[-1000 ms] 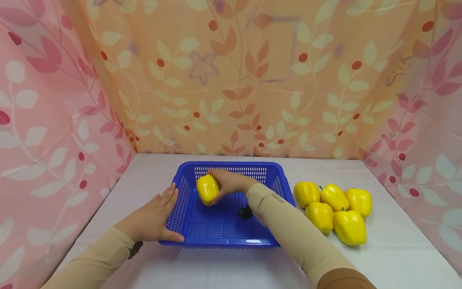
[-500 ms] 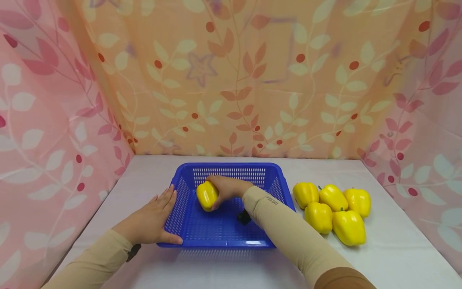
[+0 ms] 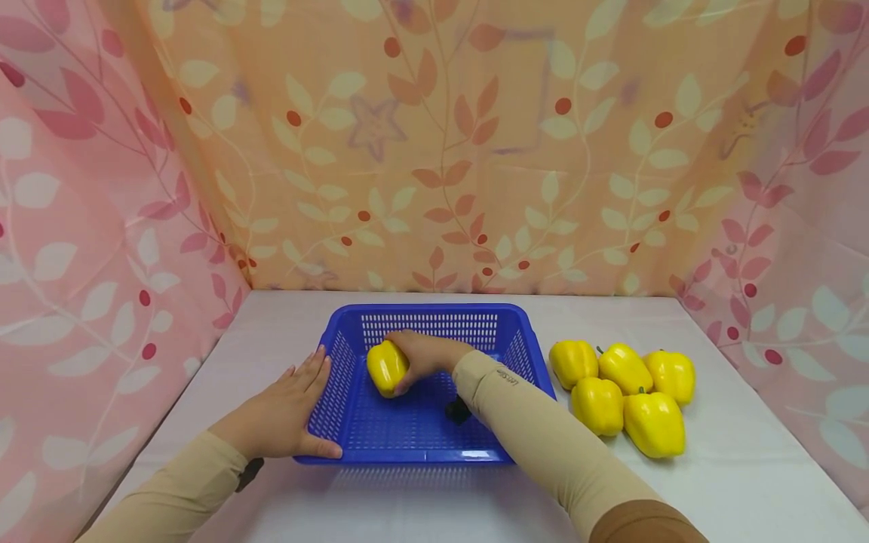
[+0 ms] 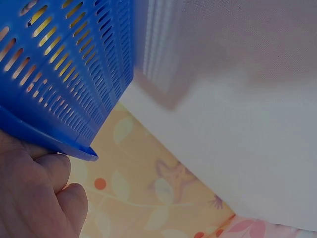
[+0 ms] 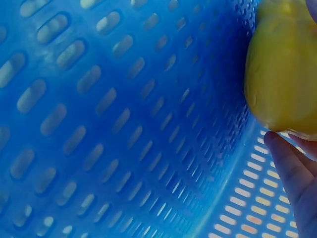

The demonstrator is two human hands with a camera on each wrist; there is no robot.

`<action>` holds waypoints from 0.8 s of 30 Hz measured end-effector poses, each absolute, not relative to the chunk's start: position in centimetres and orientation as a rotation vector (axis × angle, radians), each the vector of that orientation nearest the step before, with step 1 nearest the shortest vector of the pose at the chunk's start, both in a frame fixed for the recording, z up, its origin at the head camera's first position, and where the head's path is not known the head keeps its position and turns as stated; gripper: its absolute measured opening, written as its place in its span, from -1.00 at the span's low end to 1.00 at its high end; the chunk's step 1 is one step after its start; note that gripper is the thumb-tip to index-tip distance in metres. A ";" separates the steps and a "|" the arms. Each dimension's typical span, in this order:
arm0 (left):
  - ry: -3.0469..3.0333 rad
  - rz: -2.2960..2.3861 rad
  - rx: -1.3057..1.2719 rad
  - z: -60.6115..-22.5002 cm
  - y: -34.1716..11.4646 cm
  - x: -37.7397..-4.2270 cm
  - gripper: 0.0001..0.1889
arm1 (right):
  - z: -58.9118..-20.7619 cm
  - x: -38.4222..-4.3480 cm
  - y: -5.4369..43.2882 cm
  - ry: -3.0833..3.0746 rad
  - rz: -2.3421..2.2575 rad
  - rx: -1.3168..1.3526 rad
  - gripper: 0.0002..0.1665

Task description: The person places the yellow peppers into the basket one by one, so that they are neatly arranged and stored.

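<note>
In the head view, my right hand (image 3: 424, 358) grips a yellow bell pepper (image 3: 387, 368) low inside the blue plastic basket (image 3: 434, 457), toward its left side. The right wrist view shows the bell pepper (image 5: 282, 74) close to the basket wall (image 5: 124, 114), with fingers (image 5: 292, 173) at its lower end. My left hand (image 3: 285, 407) rests on the basket's left rim, fingers straight along it, thumb spread toward the front corner. From the left wrist, part of the left hand (image 4: 39, 193) shows right beneath the rim.
Several more yellow bell peppers (image 3: 655, 424) stand in a cluster on the white-covered table (image 3: 733, 467), to the right of the basket. Leaf-patterned curtains (image 3: 434, 151) enclose the back and both sides. A small black device (image 3: 458, 409) sits at my right wrist.
The bell pepper has come down a little toward the basket floor with my right hand, mostly in the first half second. My left hand keeps its place on the rim.
</note>
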State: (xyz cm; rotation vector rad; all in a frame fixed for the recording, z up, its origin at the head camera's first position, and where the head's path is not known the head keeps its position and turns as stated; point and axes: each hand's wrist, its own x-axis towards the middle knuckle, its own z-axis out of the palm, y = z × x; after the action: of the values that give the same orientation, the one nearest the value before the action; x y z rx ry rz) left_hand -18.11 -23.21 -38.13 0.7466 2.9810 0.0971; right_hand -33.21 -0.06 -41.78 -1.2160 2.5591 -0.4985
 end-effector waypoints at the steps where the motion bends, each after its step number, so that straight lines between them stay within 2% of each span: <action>1: 2.984 0.096 0.750 -38.1 -23.2 -18.1 0.38 | -41.7 -33.2 0.0 2.558 -0.491 -1.213 0.12; 24: 2.983 0.108 0.753 -38.1 -23.2 -18.1 0.39 | -41.0 -33.3 0.6 2.577 -0.479 -1.183 0.19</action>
State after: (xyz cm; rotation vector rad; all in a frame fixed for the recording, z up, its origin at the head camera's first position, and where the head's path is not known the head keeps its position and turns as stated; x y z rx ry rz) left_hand -18.06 -23.22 -38.07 0.7532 2.9832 0.1085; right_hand -33.29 0.64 -40.96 -1.1829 2.5766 -0.4791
